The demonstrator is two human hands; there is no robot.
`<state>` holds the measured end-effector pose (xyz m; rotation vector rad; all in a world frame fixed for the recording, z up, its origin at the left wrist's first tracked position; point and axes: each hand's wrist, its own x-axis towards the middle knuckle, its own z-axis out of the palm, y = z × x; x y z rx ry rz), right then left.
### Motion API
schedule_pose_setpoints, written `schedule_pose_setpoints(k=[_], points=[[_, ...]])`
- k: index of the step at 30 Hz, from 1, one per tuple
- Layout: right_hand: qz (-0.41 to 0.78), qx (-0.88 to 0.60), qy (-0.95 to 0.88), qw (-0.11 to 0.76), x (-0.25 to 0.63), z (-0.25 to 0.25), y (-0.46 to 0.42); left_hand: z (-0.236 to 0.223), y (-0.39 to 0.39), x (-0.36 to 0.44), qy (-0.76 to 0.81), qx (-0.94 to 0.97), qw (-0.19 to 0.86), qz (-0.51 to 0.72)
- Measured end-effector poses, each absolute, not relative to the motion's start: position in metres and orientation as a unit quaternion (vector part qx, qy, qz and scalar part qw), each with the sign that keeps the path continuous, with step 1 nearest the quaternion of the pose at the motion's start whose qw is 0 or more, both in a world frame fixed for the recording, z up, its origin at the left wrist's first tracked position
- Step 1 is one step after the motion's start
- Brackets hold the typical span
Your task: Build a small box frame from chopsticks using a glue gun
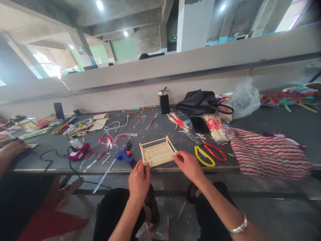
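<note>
A small tray-like frame of wooden sticks (157,152) lies near the front edge of the dark table (150,129). My left hand (138,180) pinches its near left corner, fingers closed on the wood. My right hand (188,164) grips the frame's right end, fingers curled on it. A blue glue gun (124,154) lies just left of the frame, its clear glue stick pointing over the table edge. Scissors with yellow and red handles (209,154) lie right of my right hand.
Bundles of sticks (217,129), a black phone (200,125), a black bag (200,102), a dark bottle (164,100) and a red-striped cloth (268,154) lie on the right. Cables, red straws and a pink device (79,152) lie left. Another person's hand (11,150) rests far left.
</note>
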<state>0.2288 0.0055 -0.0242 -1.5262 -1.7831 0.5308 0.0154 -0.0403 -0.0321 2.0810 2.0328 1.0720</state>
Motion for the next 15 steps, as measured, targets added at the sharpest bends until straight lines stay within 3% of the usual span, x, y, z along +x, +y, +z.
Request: schedule_pose_setpoints(k=[5, 9, 15], points=[[0.285, -0.574, -0.667, 0.38, 0.249, -0.011, 0.009, -0.017, -0.049, -0.005, 0.669, 0.625, 0.15, 0.373], [0.36, -0.584, -0.611, 0.395, 0.256, 0.004, 0.035, -0.003, -0.026, -0.025, 0.673, 0.598, 0.158, 0.405], [0.383, -0.569, -0.62, 0.382, 0.24, -0.002, 0.077, 0.011, 0.027, -0.031, 0.653, 0.643, 0.223, 0.332]])
